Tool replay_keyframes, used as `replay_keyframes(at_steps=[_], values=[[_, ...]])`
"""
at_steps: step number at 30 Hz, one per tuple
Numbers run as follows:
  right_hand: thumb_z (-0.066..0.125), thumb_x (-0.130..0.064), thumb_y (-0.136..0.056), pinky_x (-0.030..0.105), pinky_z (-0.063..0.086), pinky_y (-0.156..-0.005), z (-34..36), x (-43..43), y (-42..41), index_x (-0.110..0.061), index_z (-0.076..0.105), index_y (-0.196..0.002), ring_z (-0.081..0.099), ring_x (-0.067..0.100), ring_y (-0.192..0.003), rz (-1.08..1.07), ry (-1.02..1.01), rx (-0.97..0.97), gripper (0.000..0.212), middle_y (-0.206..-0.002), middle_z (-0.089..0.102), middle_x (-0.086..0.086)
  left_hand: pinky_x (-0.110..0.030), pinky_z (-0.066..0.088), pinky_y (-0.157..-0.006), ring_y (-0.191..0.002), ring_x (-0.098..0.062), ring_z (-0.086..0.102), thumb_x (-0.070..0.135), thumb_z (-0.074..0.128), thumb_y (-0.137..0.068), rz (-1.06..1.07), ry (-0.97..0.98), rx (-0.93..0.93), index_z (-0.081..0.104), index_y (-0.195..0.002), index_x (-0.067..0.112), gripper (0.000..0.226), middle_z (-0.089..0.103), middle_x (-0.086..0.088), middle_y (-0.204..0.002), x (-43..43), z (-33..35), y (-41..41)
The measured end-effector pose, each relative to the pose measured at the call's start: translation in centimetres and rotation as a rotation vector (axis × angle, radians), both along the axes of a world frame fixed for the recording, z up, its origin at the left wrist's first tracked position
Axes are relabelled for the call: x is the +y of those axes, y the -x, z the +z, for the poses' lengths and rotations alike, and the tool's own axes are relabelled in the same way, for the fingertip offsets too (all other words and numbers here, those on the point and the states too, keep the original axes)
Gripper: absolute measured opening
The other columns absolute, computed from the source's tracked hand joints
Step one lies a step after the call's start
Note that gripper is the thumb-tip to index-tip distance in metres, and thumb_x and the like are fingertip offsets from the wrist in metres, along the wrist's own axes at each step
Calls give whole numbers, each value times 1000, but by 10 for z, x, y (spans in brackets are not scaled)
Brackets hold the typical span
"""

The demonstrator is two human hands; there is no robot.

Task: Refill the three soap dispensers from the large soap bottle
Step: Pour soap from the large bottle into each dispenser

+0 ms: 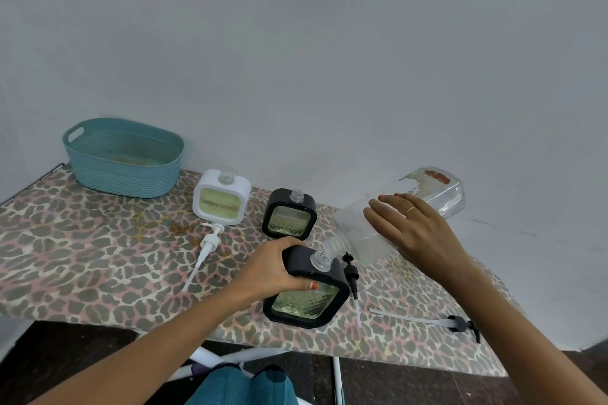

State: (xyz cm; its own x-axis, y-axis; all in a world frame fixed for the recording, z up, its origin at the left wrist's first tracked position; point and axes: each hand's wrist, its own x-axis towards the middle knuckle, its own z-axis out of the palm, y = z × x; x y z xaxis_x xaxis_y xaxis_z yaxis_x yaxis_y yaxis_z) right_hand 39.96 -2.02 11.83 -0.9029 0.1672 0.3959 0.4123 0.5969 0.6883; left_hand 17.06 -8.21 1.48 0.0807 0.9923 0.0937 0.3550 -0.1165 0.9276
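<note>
L grip (273,270) clamps near dispenser (306,302); R grip (414,233) holds tilted bottle (455,199). Necks barely aligned: wobble cd spill soap on table (98,256).

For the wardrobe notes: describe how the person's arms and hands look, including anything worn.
No sleeves, watch or bracelet show on either arm. The right hand wears a thin gold-coloured ring on one finger. The left hand has an orange-red painted thumbnail; one right fingertip seems to show the same polish.
</note>
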Motion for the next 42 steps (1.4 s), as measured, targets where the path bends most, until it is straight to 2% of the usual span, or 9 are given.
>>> replay_keyframes(at_steps=[12, 16, 20, 22, 25, 30, 33, 36, 42], values=[[88, -14, -51, 29, 54, -73, -23, -1, -17, -11, 52, -104, 69, 22, -83, -175, 171, 131, 64, -93, 71, 4, -20, 51, -81, -92, -3, 62, 21, 84, -59, -4, 4, -20, 59, -103, 26, 51, 66, 9, -100, 5, 5, -7], [91, -26, -47, 29, 54, -65, -34, -3, -30, -12, 53, -105, 70, 25, -77, -283, 344, 328, 71, -92, 72, 5, -21, 53, -81, -91, -6, 64, 23, 85, -58, -2, 9, -15, 60, -104, 22, 53, 67, 7, -99, 17, 8, -13], [87, -31, -55, 18, 43, -51, -45, -3, -45, -4, 58, -108, 58, 15, -77, -359, 600, 646, 66, -101, 65, 9, -9, 50, -78, -86, 8, 58, 23, 84, -59, -5, 8, -24, 58, -109, 22, 57, 62, 18, -95, 35, 18, -27], [85, -28, -59, 16, 37, -61, -52, 4, -55, -2, 54, -112, 48, 13, -89, -408, 704, 828, 67, -109, 54, 8, -16, 50, -85, -90, 3, 59, 22, 84, -60, -6, 17, -35, 56, -112, 22, 59, 61, 15, -97, 49, 23, -37], [84, -24, -60, 11, 35, -69, -66, 19, -72, -1, 51, -110, 43, 15, -92, -459, 807, 1093, 64, -103, 44, 4, -22, 45, -88, -100, -10, 58, 20, 83, -61, 10, 28, -56, 54, -111, 24, 57, 59, 9, -104, 74, 29, -50], [83, -20, -64, 28, 38, -81, -92, 40, -104, -2, 48, -121, 51, 23, -104, -494, 896, 1492, 70, -117, 55, 11, -32, 48, -94, -102, -16, 57, 14, 82, -63, 13, 19, -86, 55, -102, 25, 49, 61, 1, -107, 121, 36, -76], [80, -17, -67, 30, 40, -83, -105, 50, -120, -5, 46, -125, 52, 27, -109, -501, 918, 1562, 68, -122, 55, 12, -37, 48, -96, -107, -22, 57, 10, 81, -64, 10, 37, -103, 55, -103, 22, 48, 61, -7, -115, 151, 34, -91], [77, -14, -71, 30, 41, -84, -117, 56, -128, -5, 43, -130, 50, 20, -107, -501, 968, 1597, 68, -126, 53, 11, -41, 48, -96, -108, -25, 57, 8, 80, -65, 25, 64, -106, 56, -108, 16, 50, 60, -7, -112, 175, 23, -102], [74, -12, -75, 27, 40, -84, -129, 70, -144, -6, 43, -131, 52, 16, -107, -489, 1002, 1660, 65, -127, 54, 9, -36, 48, -92, -102, -21, 55, 6, 80, -64, 41, 129, -91, 55, -115, 9, 57, 59, -10, -115, 204, -7, -116]])
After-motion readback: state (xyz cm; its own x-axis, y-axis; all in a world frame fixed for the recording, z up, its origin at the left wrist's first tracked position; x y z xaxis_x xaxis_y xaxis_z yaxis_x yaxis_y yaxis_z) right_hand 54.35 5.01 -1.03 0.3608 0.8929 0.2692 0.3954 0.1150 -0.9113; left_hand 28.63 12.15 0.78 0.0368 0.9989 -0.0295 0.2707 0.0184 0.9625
